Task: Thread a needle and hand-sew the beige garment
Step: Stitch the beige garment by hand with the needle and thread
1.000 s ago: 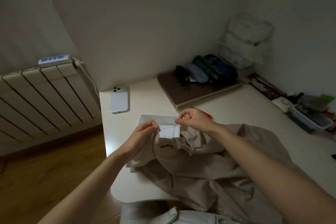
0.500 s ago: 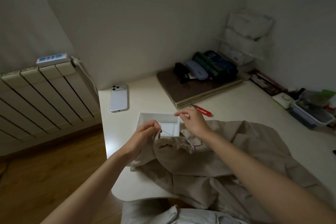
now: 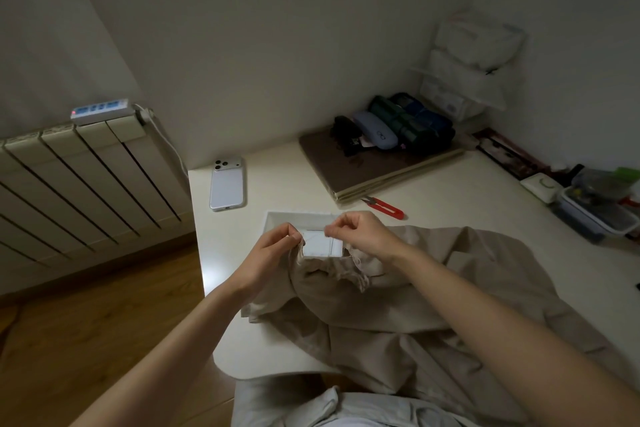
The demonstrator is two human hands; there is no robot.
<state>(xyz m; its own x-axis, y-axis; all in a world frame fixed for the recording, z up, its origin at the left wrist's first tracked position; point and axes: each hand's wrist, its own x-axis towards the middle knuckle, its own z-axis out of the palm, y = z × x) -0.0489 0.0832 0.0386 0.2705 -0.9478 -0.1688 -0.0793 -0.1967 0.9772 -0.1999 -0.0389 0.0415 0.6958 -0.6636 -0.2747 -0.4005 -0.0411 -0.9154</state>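
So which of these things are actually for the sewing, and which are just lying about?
For the sewing: beige garment, thread, left hand, right hand; probably red snips, white tray.
Lying about: phone, glasses case, power strip.

Dim corner of a room, with pale walls over a wooden floor.

Plain off-white painted walls (image 3: pixel 277 45) meet in a corner at the right, in soft, low light. A warm brown wood-plank floor (image 3: pixel 86 340) lies at the lower left. A cream ribbed panel radiator (image 3: pixel 69 184) stands against the left wall, with a white power strip with blue sockets (image 3: pixel 100 111) resting on top. A white smooth-topped counter (image 3: pixel 450 204) with a rounded near edge fills the corner, just beside the radiator. A translucent white plastic drawer unit (image 3: pixel 474 66) stands at its far end.
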